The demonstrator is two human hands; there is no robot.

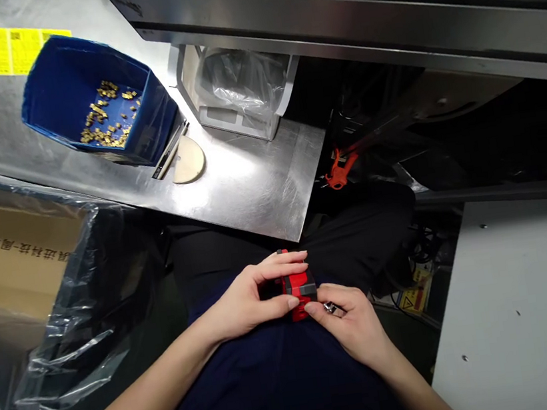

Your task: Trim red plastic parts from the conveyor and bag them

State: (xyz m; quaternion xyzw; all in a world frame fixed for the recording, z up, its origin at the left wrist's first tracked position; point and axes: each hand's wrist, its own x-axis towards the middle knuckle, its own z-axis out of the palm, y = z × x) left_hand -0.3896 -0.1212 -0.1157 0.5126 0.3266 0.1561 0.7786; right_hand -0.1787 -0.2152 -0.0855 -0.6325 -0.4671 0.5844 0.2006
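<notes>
Over the lap, my left hand grips a small red and black block-shaped object, fingers across its top and thumb along its near edge. What kind of object it is, I cannot make out. Close against its right side is my right hand, thumb and fingers closed around a small shiny metal piece. Most of that metal piece is hidden by the fingers. Whether the metal piece touches the red and black object cannot be seen.
A metal bench carries a blue bin of small brass parts, a beige half-disc, and a grey tray with a plastic bag. Orange-handled tool hangs right; plastic-lined cardboard box left; white panel right.
</notes>
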